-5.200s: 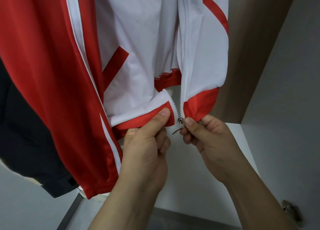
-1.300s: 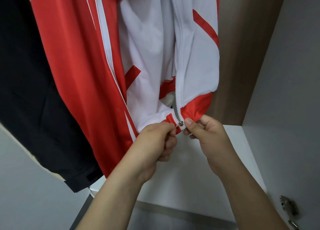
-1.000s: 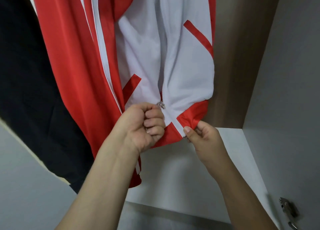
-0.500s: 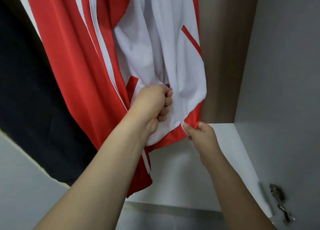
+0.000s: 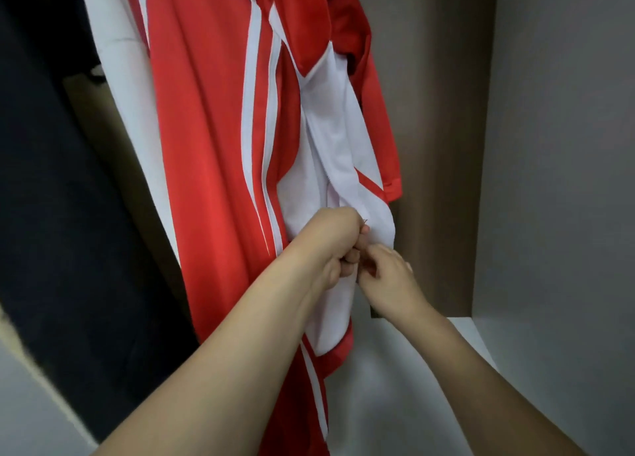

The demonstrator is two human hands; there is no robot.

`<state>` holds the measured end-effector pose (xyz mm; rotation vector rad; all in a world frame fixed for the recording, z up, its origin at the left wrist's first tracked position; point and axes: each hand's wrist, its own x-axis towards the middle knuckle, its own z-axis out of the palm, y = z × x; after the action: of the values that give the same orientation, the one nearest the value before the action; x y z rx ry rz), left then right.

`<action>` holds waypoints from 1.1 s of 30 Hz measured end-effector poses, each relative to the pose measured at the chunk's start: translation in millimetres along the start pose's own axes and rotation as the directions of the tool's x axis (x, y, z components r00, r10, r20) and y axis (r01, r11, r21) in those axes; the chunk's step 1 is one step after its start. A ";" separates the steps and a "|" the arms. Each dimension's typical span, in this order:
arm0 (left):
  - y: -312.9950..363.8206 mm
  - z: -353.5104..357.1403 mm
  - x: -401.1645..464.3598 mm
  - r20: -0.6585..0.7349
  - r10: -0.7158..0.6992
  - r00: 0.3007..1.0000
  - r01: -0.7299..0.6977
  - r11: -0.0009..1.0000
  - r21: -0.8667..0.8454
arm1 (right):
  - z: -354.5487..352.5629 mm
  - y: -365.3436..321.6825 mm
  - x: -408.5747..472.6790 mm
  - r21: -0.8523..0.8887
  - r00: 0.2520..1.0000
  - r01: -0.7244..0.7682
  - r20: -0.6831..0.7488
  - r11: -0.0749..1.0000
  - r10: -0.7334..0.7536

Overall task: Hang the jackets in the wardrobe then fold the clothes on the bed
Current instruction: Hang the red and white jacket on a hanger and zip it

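Left hand (image 5: 338, 240) was fisted around the zipper partway up the red and white jacket (image 5: 213, 166), right hand (image 5: 386, 276) pinched the fabric just below.

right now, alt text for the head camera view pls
Two bare hands work at the front of a red and white jacket hanging in a wardrobe: the left hand grips the white front panel, the right hand reaches in beside it. A dark garment hangs left.
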<state>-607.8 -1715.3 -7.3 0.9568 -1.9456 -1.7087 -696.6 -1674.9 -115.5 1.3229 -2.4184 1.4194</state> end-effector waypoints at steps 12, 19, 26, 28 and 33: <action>15.6 -1.5 25.9 0.122 -0.073 0.990 0.047 0.978 0.201 | -28.1 17.5 7.0 0.410 0.999 -0.032 0.050 0.911 0.013; 12.9 -7.8 30.9 0.125 -0.083 0.989 0.054 0.974 0.220 | -20.8 21.8 6.6 0.134 0.971 0.158 -0.202 0.978 -0.129; 39.4 -11.3 28.2 0.157 -0.105 0.982 0.132 0.976 -0.171 | -23.2 31.4 -1.1 -0.285 1.000 -0.006 0.008 0.959 0.008; 62.3 -13.7 25.4 0.096 -0.021 0.995 0.040 0.979 -0.198 | -31.1 29.2 3.1 -0.268 0.975 -0.102 0.163 0.958 0.150; 89.0 -6.8 13.2 0.077 0.062 0.995 -0.065 0.997 0.035 | -69.1 -14.7 41.4 0.028 0.999 -0.005 -0.051 1.000 0.007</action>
<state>-633.9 -1726.8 78.2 0.8451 -2.0401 -1.7021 -737.6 -1654.4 -47.6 1.2694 -2.3809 1.4750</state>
